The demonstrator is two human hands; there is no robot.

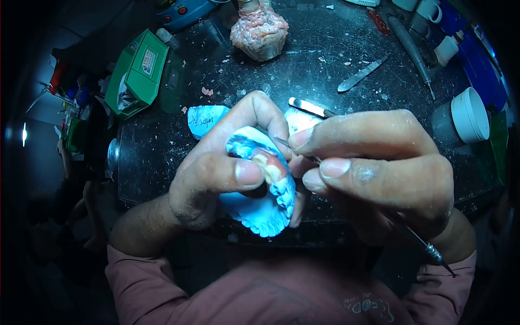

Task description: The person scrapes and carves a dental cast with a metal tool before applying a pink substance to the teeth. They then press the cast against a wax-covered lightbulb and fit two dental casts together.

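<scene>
My left hand (208, 170) was clamped on the dental cast (254, 208), its thumb laid against the pale teeth (273, 172) and its fingers curled behind. I had the cast held up over the near edge of the dark surface (311, 40). My right hand (390, 157), just beside the cast, pinched a slim metal carver (428, 247), its tip close to the pink wax (278, 158); whether it touched, I couldn't tell. A blade (363, 73) lay beyond the cast to the right, a handwritten blue slip (206, 120) just beyond it to the left. As I judged it, pushing too hard could have made the tip skid into my left fingers or gouge the wax, while heavy thumb pressure might have shifted the teeth. A loosened grip could have dropped the cast.
</scene>
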